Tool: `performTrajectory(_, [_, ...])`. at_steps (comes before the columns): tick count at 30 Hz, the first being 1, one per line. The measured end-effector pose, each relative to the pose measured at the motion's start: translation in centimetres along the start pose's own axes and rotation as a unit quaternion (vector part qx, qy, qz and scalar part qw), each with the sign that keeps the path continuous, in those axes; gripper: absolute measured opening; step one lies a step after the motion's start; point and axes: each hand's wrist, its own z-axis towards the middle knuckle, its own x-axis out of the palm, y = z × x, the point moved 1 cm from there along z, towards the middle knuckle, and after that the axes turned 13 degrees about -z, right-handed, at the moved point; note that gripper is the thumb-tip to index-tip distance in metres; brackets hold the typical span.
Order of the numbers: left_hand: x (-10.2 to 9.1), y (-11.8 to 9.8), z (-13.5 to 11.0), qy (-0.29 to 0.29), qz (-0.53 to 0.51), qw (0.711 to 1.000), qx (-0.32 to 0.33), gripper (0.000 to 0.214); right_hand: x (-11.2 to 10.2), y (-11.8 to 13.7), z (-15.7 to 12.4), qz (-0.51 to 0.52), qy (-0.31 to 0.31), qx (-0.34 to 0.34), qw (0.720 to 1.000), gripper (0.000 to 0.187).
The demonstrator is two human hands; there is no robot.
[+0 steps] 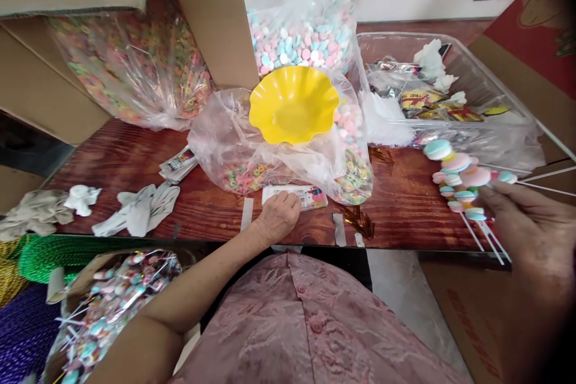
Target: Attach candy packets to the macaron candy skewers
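Observation:
My left hand point(279, 214) rests at the table's front edge, fingers curled down on a stack of small printed plastic bags point(310, 197). To the right, my right hand point(535, 222), partly blurred, has its fingers closed at a cluster of candy lollipops point(463, 177). These have pastel blue, pink and white discs on white sticks that point in different directions. Exactly how many sticks the fingers hold is hidden. A yellow wavy-rimmed bowl point(294, 105) sits beyond my left hand, on clear bags of candy rings point(252, 179) and pastel discs.
At the back stand a cardboard box with a bag of candy rings point(135, 66), a bag of pastel candies point(306, 42) and a clear bin point(490, 84) of wrappers. Gloves point(141, 210) lie left. Below the edge is a container of finished-looking lollipops point(121, 300).

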Motion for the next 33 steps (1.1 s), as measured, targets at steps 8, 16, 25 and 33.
performTrajectory(8, [-0.6, 0.7, 0.5, -0.083, -0.1, 0.987, -0.098, 0.017, 4.5, 6.8, -4.4, 0.202, 0.184, -0.031, 0.961, 0.022])
performTrajectory(16, [0.6, 3.0, -0.1, -0.194, -0.356, 0.911, -0.07, 0.02, 5.6, 8.3, -4.2, 0.18, 0.262, -0.112, 0.942, 0.023])
performTrajectory(25, [1.0, 3.4, -0.4, -0.159, -0.318, 0.935, -0.004, 0.02, 5.0, 9.3, -3.1, 0.122, 0.257, -0.235, 0.929, 0.023])
performTrajectory(33, [0.6, 3.4, 0.1, -0.194, -0.367, 0.908, -0.056, 0.023, 4.7, 9.0, -4.2, 0.169, 0.267, -0.177, 0.932, 0.02])
